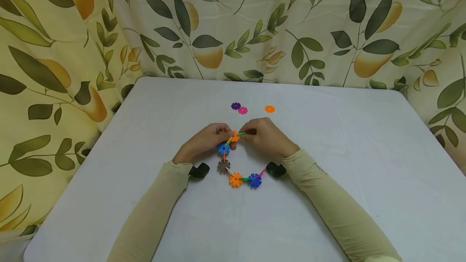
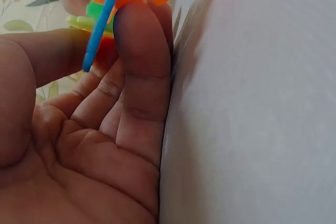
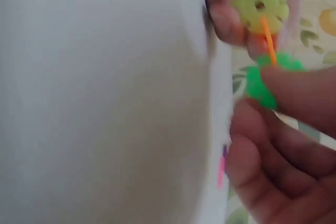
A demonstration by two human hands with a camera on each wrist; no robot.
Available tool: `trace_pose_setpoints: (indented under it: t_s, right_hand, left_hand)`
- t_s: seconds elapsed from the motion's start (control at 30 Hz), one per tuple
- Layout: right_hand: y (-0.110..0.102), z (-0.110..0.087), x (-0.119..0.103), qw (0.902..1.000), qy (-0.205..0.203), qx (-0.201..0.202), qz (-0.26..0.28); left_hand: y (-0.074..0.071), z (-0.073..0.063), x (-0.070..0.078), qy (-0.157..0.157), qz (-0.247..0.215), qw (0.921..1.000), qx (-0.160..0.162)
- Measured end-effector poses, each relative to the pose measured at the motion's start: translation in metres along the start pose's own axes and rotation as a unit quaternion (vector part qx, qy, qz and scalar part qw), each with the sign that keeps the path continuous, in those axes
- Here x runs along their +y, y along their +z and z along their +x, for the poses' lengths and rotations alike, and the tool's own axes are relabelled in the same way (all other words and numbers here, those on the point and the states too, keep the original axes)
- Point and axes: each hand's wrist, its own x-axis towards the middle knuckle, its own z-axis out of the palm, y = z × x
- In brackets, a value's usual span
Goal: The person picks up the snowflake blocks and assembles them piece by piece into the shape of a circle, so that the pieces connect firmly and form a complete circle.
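Observation:
A chain of slotted plastic flower-shaped discs curves across the table in the head view. My left hand [image 1: 207,140] pinches the chain at a yellow-green disc [image 3: 261,6], close to a blue disc [image 1: 223,148]. My right hand [image 1: 267,136] pinches a green disc [image 3: 260,85] between thumb and fingers. An orange disc [image 1: 234,136], edge-on in the right wrist view, links the yellow-green and green discs. Below hang a grey-brown disc [image 1: 223,167], another orange disc [image 1: 236,179], a dark blue disc [image 1: 255,180] and a pink disc [image 1: 262,172] at the end.
Loose purple [image 1: 236,106], pink [image 1: 242,110] and orange discs [image 1: 270,109] lie beyond the hands on the white table [image 1: 327,213]. A fruit-patterned curtain [image 1: 233,23] stands behind. Black wrist cameras [image 1: 199,171] sit under both wrists.

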Motion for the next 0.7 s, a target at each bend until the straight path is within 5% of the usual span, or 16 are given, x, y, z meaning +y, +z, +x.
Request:
trace_pose_setpoints:
  t_s: [0.2, 0.43, 0.7]
  right_hand:
    - [-0.022, 0.002, 0.004, 0.997, 0.05, -0.055, 0.021]
    - [-0.025, 0.011, 0.019, 0.9933, 0.104, 0.021, 0.045]
    - [-0.015, 0.036, 0.035, 0.988, 0.15, 0.023, 0.029]
  left_hand:
    - [-0.001, -0.001, -0.001, 0.001, -0.009, 1.0, -0.004]
    - [0.0, 0.002, -0.003, -0.004, 0.044, 0.999, 0.005]
    - [0.0, 0.0, -0.001, 0.0, 0.049, 0.9988, -0.008]
